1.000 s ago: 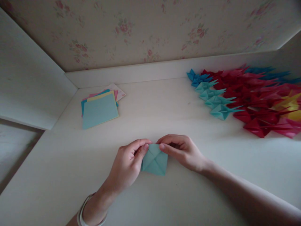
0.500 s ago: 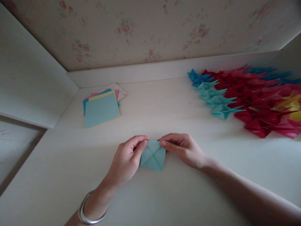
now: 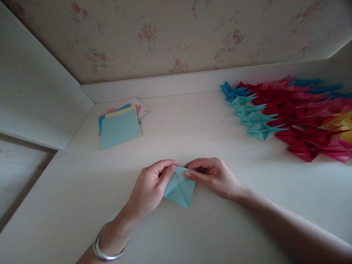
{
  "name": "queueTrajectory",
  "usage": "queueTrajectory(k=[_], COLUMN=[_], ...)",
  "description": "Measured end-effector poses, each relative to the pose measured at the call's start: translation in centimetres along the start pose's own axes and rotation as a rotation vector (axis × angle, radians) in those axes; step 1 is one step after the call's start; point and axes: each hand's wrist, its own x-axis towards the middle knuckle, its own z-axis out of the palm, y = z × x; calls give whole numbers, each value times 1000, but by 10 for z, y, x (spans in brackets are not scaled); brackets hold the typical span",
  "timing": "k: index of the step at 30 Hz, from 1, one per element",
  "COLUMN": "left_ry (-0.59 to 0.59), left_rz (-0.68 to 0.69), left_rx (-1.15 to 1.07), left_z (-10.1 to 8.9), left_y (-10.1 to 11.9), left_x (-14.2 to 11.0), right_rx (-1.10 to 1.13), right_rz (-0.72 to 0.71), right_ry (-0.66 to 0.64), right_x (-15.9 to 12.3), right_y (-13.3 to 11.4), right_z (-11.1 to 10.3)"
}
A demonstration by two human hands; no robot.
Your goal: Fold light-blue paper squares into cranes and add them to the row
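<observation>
Between the fingers of the left hand [image 3: 150,187] and right hand [image 3: 214,178], both clamped on its upper part, the folded aqua paper [image 3: 180,191] has turned askew, the right thumb [image 3: 191,175] further inward, suggesting a re-grip.

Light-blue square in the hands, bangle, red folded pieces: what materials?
Light-blue square: likely matte paper, given its straight creases and no gloss.
Bangle: probably polished metal, silvery with bright highlights; plated plastic isn't ruled out.
Red folded pieces: seemingly paper too, from the sharp folded points; finish hard to read.
</observation>
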Motion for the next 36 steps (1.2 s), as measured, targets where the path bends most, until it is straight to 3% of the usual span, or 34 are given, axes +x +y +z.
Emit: queueTrajectory(k=[6, 13, 16, 20, 27, 36], left_ry=[34, 68, 94, 120, 190, 216], left_rz=[-28, -4, -10, -7, 110, 192], left_rx=[-144, -173, -126, -91, 212, 141], left_z=[4, 6, 6, 6, 7, 13], left_y=[-1, -4, -2, 2, 1, -2], left_x=[0, -2, -2, -5, -9, -11], right_rx=[-109, -68, 4, 38, 61, 81], right_rz=[-7, 5, -3, -3, -15, -75], right_ry=[58, 384, 459, 463, 448, 433], right_x=[0, 3, 4, 3, 0, -1], right_y=[1, 0, 0, -1, -3, 1], right_z=[-1, -2, -1, 1, 1, 3])
